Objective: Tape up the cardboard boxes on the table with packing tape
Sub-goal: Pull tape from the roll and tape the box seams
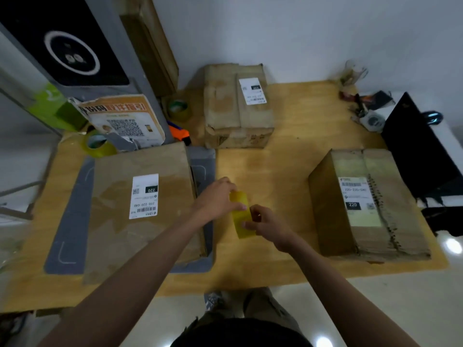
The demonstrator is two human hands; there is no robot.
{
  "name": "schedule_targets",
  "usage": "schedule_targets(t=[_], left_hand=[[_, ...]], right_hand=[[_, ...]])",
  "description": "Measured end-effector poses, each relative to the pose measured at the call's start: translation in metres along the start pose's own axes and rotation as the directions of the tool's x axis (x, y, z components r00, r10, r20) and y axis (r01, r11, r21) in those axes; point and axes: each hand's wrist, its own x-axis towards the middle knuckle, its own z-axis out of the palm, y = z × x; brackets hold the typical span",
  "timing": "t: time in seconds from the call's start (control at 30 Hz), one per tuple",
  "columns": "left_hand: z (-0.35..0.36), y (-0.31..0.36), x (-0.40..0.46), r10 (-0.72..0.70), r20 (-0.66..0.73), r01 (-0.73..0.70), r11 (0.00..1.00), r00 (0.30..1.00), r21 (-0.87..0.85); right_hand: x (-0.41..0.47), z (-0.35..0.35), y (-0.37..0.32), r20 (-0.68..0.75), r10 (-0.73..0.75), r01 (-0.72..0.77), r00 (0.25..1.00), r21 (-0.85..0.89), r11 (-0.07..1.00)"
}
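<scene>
Left box label: "220", "220-220-G40"; right box label: "220"

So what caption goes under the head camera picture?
Both hands, left and right, hold yellow packing tape between three cardboard boxes.

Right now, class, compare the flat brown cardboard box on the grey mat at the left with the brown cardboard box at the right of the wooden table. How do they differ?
The flat brown cardboard box on the grey mat lies low and broad; the brown cardboard box at the right stands taller and narrower. The left box rests on a grey mat; the right box sits on the bare wooden table. The right box's near edge looks ragged; the left's top looks smooth. Both carry a white shipping label.
</scene>
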Motion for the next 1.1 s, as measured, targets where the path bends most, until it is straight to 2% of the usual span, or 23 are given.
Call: schedule_targets(t=[0.17, 0.43, 0.67, 0.8, 0.93, 1.1], left_hand=[[-0.026, 0.018, -0.007, 0.069, -0.156, -0.070, 0.998, 0.985, -0.002], [-0.050, 0.035, -0.015, 0.119, -0.298, -0.126, 0.992, 0.947, -0.004], [-0.068, 0.034, -0.013, 0.105, -0.365, -0.163, 0.978, 0.925, -0.132], [-0.078, 0.030, -0.010, 0.066, -0.308, -0.132, 0.971, 0.949, -0.201], [-0.078, 0.027, -0.005, 0.079, -0.325, -0.142, 0.974, 0.942, -0.176], [-0.064, 0.029, -0.008, 0.151, -0.364, -0.185, 0.981, 0.919, -0.062]], right_hand=[[-0.005, -0.010, -0.031, -0.045, -0.080, 0.079, 0.996, -0.014, 0.997], [-0.007, -0.018, -0.063, -0.060, -0.173, 0.170, 0.983, -0.049, 0.984], [-0.008, -0.019, -0.076, -0.050, -0.223, 0.219, 0.973, -0.088, 0.972], [-0.007, -0.018, -0.081, -0.055, -0.252, 0.245, 0.966, -0.106, 0.964], [-0.006, -0.013, -0.081, -0.087, -0.256, 0.247, 0.963, -0.109, 0.963], [-0.001, -0.009, -0.071, -0.176, -0.212, 0.201, 0.961, -0.079, 0.976]])
